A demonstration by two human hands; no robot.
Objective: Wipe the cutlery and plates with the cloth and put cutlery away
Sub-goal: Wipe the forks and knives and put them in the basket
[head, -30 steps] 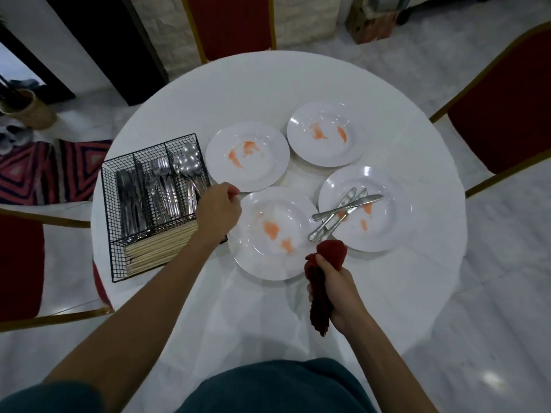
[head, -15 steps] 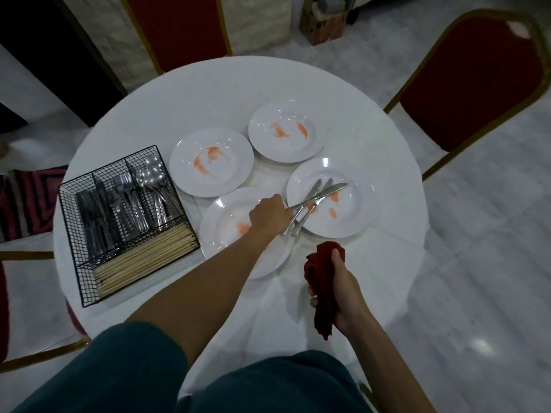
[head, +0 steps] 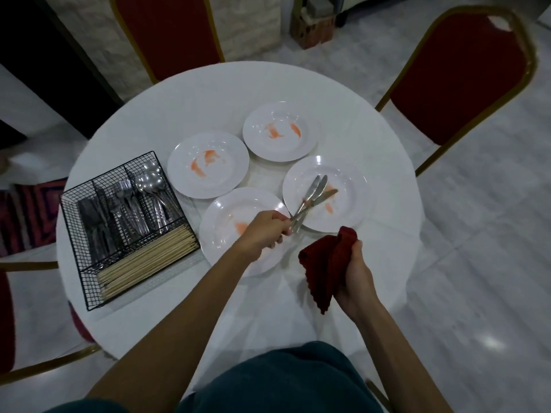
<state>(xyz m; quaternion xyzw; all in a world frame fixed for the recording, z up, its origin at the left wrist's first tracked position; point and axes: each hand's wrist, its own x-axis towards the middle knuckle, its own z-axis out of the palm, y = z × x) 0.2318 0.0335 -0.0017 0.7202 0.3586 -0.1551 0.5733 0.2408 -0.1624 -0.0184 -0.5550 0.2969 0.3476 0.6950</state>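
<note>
Round white counter (head: 208, 93) before me. At left, a black wire cutlery basket (head: 89, 204). My left hand (head: 262, 231) grips the handles of several steel table knives (head: 315, 189); their blades run away and rightward over a sauce-smeared white plate (head: 353, 178). Just right, nearer me, my right hand (head: 356, 277) clutches a dark red cloth (head: 326, 263), close beside those handles.

Open passage over bare far part of round white table (head: 226, 90) and along its right rim. Blocked at left by black wire-mesh cutlery caddy (head: 86, 289); at centre by four smeared white round plates (head: 190, 150), rims almost touching. Near edge narrowed by hanging dark red cloth (head: 325, 263). Ringed by red-cushioned, gold-framed chairs (head: 456, 79).
</note>
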